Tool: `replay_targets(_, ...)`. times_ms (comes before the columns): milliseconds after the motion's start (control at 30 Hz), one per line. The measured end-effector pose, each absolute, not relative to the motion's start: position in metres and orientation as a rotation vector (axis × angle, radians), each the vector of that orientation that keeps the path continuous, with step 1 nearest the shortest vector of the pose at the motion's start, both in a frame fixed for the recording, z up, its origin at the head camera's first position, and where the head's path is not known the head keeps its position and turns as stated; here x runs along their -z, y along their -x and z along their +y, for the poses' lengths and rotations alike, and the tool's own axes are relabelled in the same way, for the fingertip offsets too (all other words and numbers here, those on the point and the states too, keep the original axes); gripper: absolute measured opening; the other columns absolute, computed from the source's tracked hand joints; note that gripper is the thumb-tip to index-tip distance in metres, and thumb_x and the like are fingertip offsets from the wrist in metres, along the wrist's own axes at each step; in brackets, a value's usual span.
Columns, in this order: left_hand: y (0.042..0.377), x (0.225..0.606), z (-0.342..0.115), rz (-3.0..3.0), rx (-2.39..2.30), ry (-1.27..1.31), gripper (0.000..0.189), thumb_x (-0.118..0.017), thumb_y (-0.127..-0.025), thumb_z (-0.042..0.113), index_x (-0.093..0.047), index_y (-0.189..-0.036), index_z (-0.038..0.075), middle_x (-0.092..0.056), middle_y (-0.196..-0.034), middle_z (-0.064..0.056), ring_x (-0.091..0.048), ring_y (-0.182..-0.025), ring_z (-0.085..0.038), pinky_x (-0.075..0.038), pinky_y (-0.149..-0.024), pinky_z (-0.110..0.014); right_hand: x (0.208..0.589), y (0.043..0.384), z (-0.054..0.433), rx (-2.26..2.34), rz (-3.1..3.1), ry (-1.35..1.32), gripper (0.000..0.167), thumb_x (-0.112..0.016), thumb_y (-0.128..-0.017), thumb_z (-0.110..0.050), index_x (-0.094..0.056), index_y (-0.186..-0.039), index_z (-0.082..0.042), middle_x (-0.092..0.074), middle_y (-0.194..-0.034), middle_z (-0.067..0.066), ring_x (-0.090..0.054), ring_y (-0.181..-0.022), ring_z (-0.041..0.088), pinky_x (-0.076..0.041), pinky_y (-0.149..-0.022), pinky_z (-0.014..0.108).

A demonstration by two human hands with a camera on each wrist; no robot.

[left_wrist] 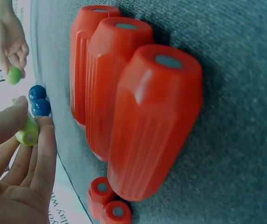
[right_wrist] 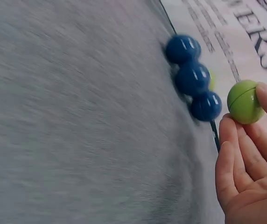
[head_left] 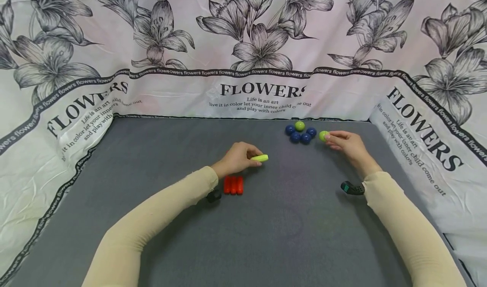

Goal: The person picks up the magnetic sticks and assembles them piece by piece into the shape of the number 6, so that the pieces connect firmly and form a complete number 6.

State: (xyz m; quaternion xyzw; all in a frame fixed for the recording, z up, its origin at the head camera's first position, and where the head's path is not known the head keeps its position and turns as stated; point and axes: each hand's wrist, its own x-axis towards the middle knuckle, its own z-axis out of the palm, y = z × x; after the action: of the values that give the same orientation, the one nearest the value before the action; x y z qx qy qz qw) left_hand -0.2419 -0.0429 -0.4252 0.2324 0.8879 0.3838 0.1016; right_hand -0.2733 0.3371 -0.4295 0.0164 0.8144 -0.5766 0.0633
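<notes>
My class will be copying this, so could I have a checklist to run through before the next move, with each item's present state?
1. Left hand grips the yellow rod: ok.
2. Yellow rod's far end sticks out past the fingers: ok.
3. Right hand pinches a green ball: ok.
4. That ball is clear of the blue balls: ok, a gap shows in the head view.
5. Yellow rod and held ball joined: not ok, they are apart.
6. Total of red rods known: cannot tell; the head view shows three, the left wrist view five.
</notes>
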Motion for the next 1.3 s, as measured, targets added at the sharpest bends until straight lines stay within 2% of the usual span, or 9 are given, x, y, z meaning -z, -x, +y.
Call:
replay_targets(100, 0.241, 0.427, -0.041, 2.615, -1.123, -0.687, 0.03, -0.082, -0.082, 0.019, -0.076, -0.111, 0.015, -0.077, -0.103, 0.0, -0.065, -0.083, -0.011, -0.053, -0.076, -0.023, 0.431, 0.261, 0.33, 1.712, 2.454, 0.001, 0.053, -0.065, -0.096, -0.031, -0.052, -0.134, 0.003, -0.068, -0.091, -0.029, -0.068, -0.085, -0.006, -0.055, -0.081, 0.015)
replay_targets(400, 0.238, 0.428, -0.033, 2.614, -1.09, -0.718, 0.028, -0.082, -0.082, 0.017, -0.077, -0.11, 0.014, -0.077, -0.101, 0.0, -0.066, -0.084, -0.011, -0.053, -0.075, -0.021, 0.44, 0.232, 0.308, 1.714, 2.34, 0.084, 0.059, -0.068, -0.094, -0.03, -0.05, -0.14, 0.003, -0.068, -0.104, -0.024, -0.069, -0.091, -0.003, -0.057, -0.084, 0.018)
replay_targets(733, 0.24, 0.427, -0.022, 2.588, -1.091, -0.759, 0.027, -0.081, -0.083, 0.018, -0.076, -0.109, 0.014, -0.077, -0.102, 0.0, -0.067, -0.088, -0.012, -0.053, -0.076, -0.021, 0.447, 0.217, 0.286, 1.62, 2.354, 0.209, 0.052, -0.072, -0.092, -0.029, -0.057, -0.133, 0.0, -0.07, -0.106, -0.017, -0.068, -0.094, 0.0, -0.058, -0.084, 0.022)
replay_targets(900, 0.239, 0.427, -0.016, 2.555, -1.101, -0.76, 0.027, -0.081, -0.083, 0.018, -0.076, -0.109, 0.015, -0.077, -0.102, 0.001, -0.065, -0.086, -0.011, -0.052, -0.07, -0.019, 0.453, 0.214, 0.278, 1.581, 2.346, 0.24, 0.05, -0.073, -0.09, -0.031, -0.06, -0.13, -0.004, -0.07, -0.11, -0.01, -0.069, -0.096, 0.003, -0.058, -0.085, 0.025)
replay_targets(1000, 0.239, 0.426, -0.013, 2.543, -1.105, -0.772, 0.026, -0.081, -0.082, 0.018, -0.077, -0.108, 0.015, -0.077, -0.101, 0.001, -0.066, -0.085, -0.011, -0.052, -0.067, -0.018, 0.454, 0.212, 0.273, 1.587, 2.324, 0.243, 0.05, -0.073, -0.09, -0.029, -0.06, -0.13, -0.003, -0.07, -0.112, -0.007, -0.069, -0.096, 0.003, -0.058, -0.085, 0.025)
replay_targets(1133, 0.239, 0.426, -0.009, 2.545, -1.071, -0.792, 0.025, -0.082, -0.082, 0.018, -0.077, -0.106, 0.014, -0.077, -0.102, 0.001, -0.069, -0.088, -0.01, -0.054, -0.072, -0.019, 0.455, 0.21, 0.267, 1.604, 2.299, 0.262, 0.049, -0.074, -0.09, -0.025, -0.06, -0.13, 0.0, -0.071, -0.111, -0.007, -0.07, -0.095, 0.001, -0.058, -0.084, 0.024)
replay_targets(1300, 0.238, 0.43, -0.003, 2.545, -1.029, -0.82, 0.026, -0.082, -0.081, 0.02, -0.077, -0.106, 0.014, -0.077, -0.103, 0.002, -0.07, -0.091, -0.009, -0.054, -0.078, -0.019, 0.454, 0.208, 0.261, 1.569, 2.33, 0.276, 0.047, -0.075, -0.089, -0.027, -0.063, -0.128, -0.003, -0.073, -0.11, -0.006, -0.069, -0.094, 0.0, -0.056, -0.081, 0.022)
